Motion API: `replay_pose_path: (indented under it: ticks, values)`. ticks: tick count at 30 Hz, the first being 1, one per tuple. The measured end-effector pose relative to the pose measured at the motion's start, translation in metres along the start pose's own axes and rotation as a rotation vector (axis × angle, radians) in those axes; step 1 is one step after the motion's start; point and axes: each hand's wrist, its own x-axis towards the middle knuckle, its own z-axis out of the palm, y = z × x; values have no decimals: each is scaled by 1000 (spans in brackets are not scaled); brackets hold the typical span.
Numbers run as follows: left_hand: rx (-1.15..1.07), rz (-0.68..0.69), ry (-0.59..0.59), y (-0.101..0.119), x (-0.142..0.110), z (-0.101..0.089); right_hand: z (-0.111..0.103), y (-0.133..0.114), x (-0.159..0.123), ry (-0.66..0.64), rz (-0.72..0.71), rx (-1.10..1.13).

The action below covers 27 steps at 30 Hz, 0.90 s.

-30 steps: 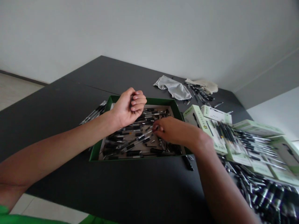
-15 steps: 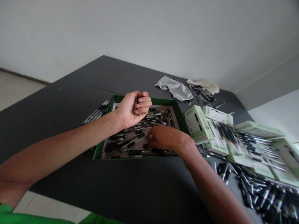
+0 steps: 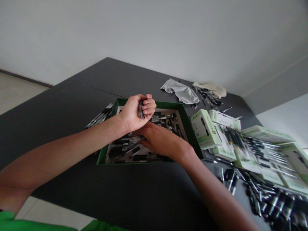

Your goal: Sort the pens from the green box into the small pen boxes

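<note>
A green tray-like box (image 3: 190, 131) sits on the dark table, with many loose black and clear pens (image 3: 125, 150) lying in it in several directions. Above its back left part is my left hand (image 3: 138, 110), palm side showing, its fingers curled around a pen (image 3: 141, 108) whose end shows in the grip. My right hand (image 3: 160, 138) reaches low over the pens in the box, just below my left hand. Its fingertips are hidden behind my left wrist and hand, so I cannot see whether it holds anything.
Left of the box lies a bundle of pens (image 3: 99, 115). White-green pen cartons (image 3: 205, 128) stand to the right, some open and filled with pens. More pens (image 3: 269, 195) are heaped at the front right. A grey cloth bag (image 3: 180, 90) and a beige one (image 3: 213, 89) lie behind.
My right hand has moved left and slightly away from me across the box, to beneath my left hand. The left hand stays nearly in place, with the pen in it showing more.
</note>
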Motion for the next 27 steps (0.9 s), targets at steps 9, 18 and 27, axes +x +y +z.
replay_pose_path:
  ticks: [9, 18, 27]
  values:
    - [-15, -22, -3, 1, 0, -1, -12, -13, -8, -289, 295, -64]
    - [-23, -3, 5, 2, 1, -1, 4, -7, -2, 6, 115, -141]
    - [-45, 59, 3, 11, 6, -2, -23, -5, -17, -309, 170, 140]
